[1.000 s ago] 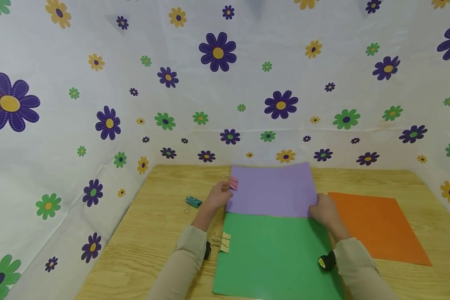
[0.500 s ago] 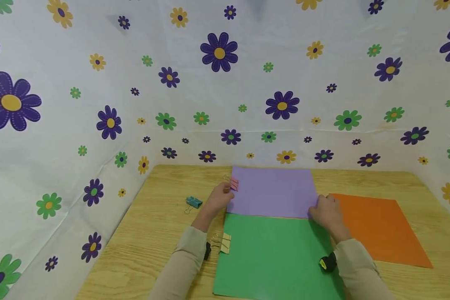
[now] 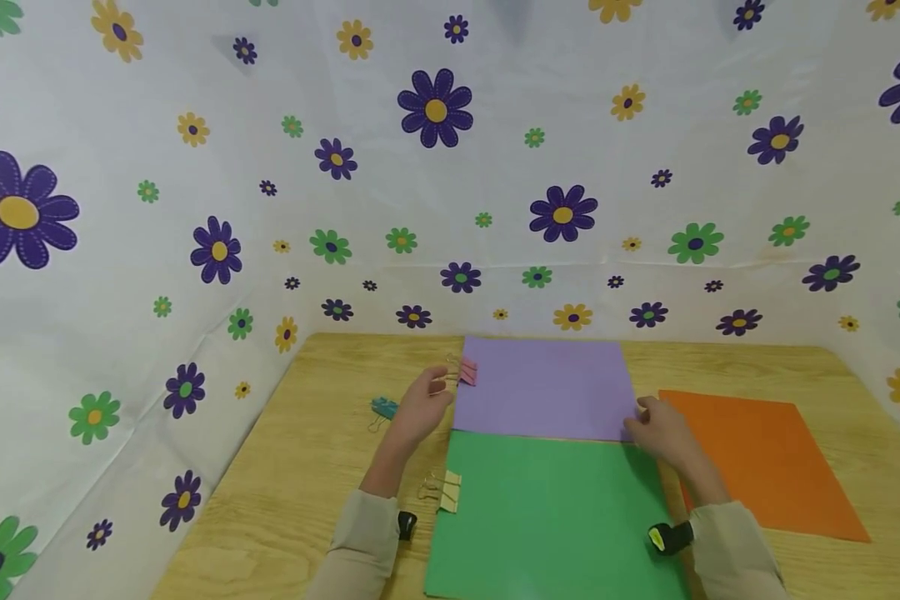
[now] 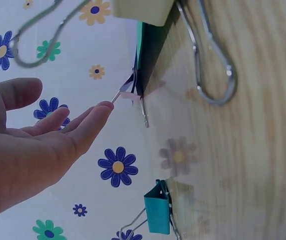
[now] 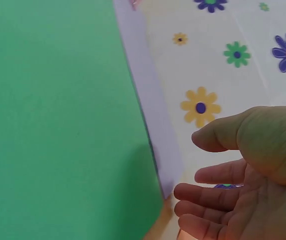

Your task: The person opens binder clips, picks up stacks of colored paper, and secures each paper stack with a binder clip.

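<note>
A purple sheet of paper [image 3: 543,387] lies at the back of the wooden table, a green sheet [image 3: 547,517] in front of it. On the purple sheet's left edge is a pink binder clip [image 3: 468,372]; a pale yellow binder clip [image 3: 450,492] bites the green sheet's left edge. My left hand [image 3: 422,407] is just left of the pink clip, fingers loose and holding nothing; in the left wrist view a fingertip is close to that clip's wire handle. By the purple sheet's right edge, my right hand [image 3: 662,428] has relaxed fingers with nothing between them.
A teal binder clip [image 3: 384,407] lies on the table left of the sheets. To the right is an orange sheet [image 3: 765,462]. White flower-patterned cloth [image 3: 390,208] hangs behind and beside the table [image 3: 270,500].
The purple sheet's raised far edge has come down flat. My left hand has drawn back from the pink clip and let it go. My right fingers have loosened from the purple sheet's edge.
</note>
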Tool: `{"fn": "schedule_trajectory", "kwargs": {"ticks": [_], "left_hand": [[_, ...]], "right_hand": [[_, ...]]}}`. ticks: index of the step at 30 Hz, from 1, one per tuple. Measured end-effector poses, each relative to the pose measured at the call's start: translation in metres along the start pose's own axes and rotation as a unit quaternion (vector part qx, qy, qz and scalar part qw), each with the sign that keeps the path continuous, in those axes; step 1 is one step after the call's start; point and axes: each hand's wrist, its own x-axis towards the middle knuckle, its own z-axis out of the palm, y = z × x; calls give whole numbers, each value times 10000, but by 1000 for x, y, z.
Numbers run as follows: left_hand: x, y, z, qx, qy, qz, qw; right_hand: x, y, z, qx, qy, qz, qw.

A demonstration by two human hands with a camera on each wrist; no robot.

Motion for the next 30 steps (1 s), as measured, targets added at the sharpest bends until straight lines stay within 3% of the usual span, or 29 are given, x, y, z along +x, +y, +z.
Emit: {"fn": "schedule_trajectory", "kwargs": {"ticks": [6,11,16,20,25,30], "left_hand": [[-15,-3,-5,-156,-52,60,9998],[-23,-7,-13,111,-147,81,9998],[-29,0,-21,216,-138,158,9995],[-37,9,-15,288,-2,374,9989],[-37,15,-7,478,31,830,9954],[-31,15,-15,645,201,921,9935]], "right_hand": [[-14,-1,-5,443,41,-10,9990],[-20,-5,-11,546,175,-122,9983],[-29,-12,-22,526,239,-60,9983],[-34,-11,-28,436,323,-144,9984],[-34,-8,-35,347,550,-349,9973],[-33,-4,-41,355,555,-337,9973]]}}
